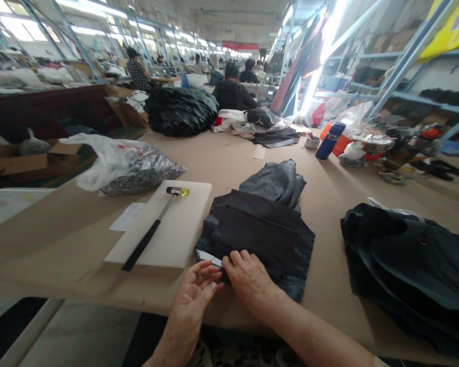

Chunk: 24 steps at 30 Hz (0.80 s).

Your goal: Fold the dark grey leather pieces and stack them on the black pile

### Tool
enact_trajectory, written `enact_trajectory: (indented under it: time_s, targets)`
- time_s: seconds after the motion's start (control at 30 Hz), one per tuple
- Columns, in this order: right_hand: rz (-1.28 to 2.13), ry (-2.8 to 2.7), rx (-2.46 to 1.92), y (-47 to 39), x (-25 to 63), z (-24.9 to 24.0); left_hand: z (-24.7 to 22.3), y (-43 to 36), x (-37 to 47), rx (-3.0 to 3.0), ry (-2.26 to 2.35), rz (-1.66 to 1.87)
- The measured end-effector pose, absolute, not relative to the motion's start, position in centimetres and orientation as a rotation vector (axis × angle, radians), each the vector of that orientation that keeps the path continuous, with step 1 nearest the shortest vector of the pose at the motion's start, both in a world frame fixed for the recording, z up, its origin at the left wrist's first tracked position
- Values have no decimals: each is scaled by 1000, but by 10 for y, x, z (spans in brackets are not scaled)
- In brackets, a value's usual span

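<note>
A dark fabric piece (pixel 258 229) with a flat rectangular panel lies on the table in front of me, its far part bunched up. My right hand (pixel 248 278) presses on its near edge, fingers curled down and gripping the cloth. Beside it, my left hand (pixel 197 288) is turned palm up with loosely bent fingers, thumb apart from them. Its fingertips are at the near left corner of the cloth, where a white strip (pixel 208 257) shows. What lies under the right fingers is hidden.
Left of the cloth, a hammer (pixel 153 232) with a black handle rests on a white board (pixel 179 229). Behind it sits a plastic bag (pixel 126 165) of small metallic parts. A dark fabric pile (pixel 405 270) lies at right; a blue bottle (pixel 330 140) stands farther back.
</note>
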State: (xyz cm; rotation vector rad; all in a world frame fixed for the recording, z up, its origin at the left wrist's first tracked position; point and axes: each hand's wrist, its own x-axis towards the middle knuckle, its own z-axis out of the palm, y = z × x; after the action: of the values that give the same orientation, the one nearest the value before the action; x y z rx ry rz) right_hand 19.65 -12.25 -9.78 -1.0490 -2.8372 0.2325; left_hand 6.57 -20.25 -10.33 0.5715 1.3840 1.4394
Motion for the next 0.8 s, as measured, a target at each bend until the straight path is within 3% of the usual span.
enact_trajectory:
  time_s: [0.23,0.4,0.57,0.8]
  targets:
    - [722,-2502,-1216,-89,216,-71,-102,-212,62,457,1580,1472]
    - [1093,-2137,-1058,-90,218,-50,-88,-205,73,250,1373,1420]
    - [1139,-2141,-969,-112,209,-62,-80,-187,84,167,1181,1431]
    - [1473,-2108,-1018,-87,237,-79,-72,-167,72,263,898,1393]
